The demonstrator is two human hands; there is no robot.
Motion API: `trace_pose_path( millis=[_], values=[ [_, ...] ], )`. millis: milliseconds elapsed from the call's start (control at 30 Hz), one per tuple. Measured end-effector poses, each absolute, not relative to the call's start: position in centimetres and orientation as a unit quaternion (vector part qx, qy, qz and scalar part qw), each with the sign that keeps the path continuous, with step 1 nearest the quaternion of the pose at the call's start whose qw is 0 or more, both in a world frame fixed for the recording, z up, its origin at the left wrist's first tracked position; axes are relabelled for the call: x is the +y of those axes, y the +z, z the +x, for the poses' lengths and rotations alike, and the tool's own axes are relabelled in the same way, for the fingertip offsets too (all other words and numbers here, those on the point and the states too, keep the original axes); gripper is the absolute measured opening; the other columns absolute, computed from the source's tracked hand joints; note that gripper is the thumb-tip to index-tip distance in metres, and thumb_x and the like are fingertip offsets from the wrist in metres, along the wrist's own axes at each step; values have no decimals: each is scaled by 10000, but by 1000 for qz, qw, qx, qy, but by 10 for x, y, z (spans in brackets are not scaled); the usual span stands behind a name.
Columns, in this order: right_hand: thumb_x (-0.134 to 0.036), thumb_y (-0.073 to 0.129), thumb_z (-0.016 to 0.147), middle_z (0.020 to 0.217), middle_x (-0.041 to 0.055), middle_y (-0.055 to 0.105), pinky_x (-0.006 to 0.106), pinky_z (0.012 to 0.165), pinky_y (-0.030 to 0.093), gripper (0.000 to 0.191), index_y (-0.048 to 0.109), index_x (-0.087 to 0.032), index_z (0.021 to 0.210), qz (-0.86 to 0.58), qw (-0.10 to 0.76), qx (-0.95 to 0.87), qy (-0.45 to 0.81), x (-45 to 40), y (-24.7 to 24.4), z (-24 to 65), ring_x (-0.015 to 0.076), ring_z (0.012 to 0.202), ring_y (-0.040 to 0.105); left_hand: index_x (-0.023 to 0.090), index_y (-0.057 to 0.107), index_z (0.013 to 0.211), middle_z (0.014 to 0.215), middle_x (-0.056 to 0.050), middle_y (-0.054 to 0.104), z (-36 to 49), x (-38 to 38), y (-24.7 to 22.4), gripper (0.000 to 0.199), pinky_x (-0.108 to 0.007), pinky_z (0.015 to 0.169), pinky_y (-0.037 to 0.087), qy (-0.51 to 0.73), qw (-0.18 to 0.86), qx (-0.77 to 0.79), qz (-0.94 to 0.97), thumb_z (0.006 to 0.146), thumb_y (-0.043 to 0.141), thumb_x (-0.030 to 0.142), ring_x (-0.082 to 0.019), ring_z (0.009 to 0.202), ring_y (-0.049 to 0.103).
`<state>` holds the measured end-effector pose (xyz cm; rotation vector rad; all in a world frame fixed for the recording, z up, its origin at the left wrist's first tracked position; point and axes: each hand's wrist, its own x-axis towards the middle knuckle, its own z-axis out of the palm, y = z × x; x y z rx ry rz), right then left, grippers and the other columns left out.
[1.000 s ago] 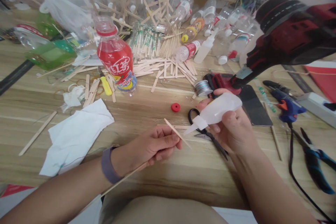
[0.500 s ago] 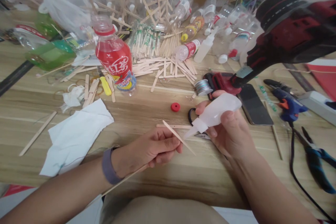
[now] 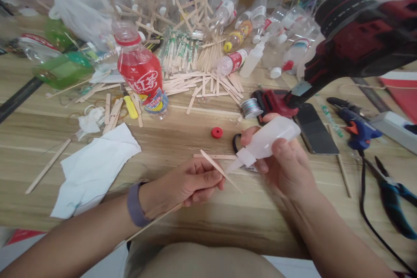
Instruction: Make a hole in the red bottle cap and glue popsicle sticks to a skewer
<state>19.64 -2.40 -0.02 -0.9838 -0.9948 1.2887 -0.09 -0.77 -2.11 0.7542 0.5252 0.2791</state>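
Observation:
My left hand (image 3: 197, 182) pinches a flat wooden stick (image 3: 209, 158) between thumb and fingers; a long thin stick (image 3: 156, 221) runs under the same wrist. In my right hand (image 3: 288, 160) is a translucent white squeeze bottle (image 3: 270, 137), tilted with its nozzle down and left, the tip close beside the held stick. Whether the tip touches the wood I cannot tell. Behind the hands, another flat stick with small holes (image 3: 215, 157) lies on the table, beside scissors (image 3: 236, 142) partly hidden by the bottle. A red cap (image 3: 216, 132) lies farther back.
A red-labelled bottle (image 3: 140, 69) stands at the back left, near white cloth (image 3: 97, 169). Loose sticks (image 3: 182, 82) and plastic bottles fill the back. At right are a power drill (image 3: 355, 39), wire spool (image 3: 251, 108), phone (image 3: 316, 129), glue gun (image 3: 358, 130) and pliers (image 3: 391, 200).
The squeeze bottle's nozzle has shifted slightly left, nearer the held stick. Both hands keep their holds, and the view has moved very slightly.

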Motion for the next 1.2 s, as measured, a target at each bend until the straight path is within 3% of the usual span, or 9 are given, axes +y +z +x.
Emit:
trace_pose_path(
  millis=[367, 867, 1067, 1200],
  values=[
    [-439, 642, 863, 837, -16, 654, 247, 418, 321, 337, 430, -303, 1087, -368, 608, -476, 519, -23, -2, 191, 79, 417, 388, 157, 551, 717, 409, 117, 334, 3, -5, -20, 339, -221, 387, 98, 171, 889, 270, 329, 787, 679, 463, -31, 368, 178],
    [-458, 665, 846, 845, 4, 702, 221, 371, 300, 337, 481, -280, 1065, -381, 621, -456, 511, -24, 5, 195, 53, 365, 364, 162, 553, 715, 366, 122, 332, 4, -8, -23, 334, -213, 374, 128, 174, 902, 227, 323, 790, 679, 462, -35, 329, 189],
    [-440, 665, 847, 832, 37, 712, 215, 337, 210, 322, 507, -252, 1054, -401, 634, -466, 469, -26, 5, 194, 62, 372, 378, 166, 554, 722, 366, 123, 328, 4, -8, -18, 328, -217, 374, 121, 176, 900, 228, 326, 789, 677, 463, -37, 332, 188],
    [-445, 690, 815, 795, 39, 710, 216, 336, 220, 349, 524, -231, 1035, -422, 648, -448, 448, -22, 9, 197, 68, 365, 366, 169, 556, 733, 374, 122, 332, 3, -7, -17, 306, -217, 377, 123, 179, 902, 210, 331, 814, 655, 446, -40, 335, 187]
  ],
)
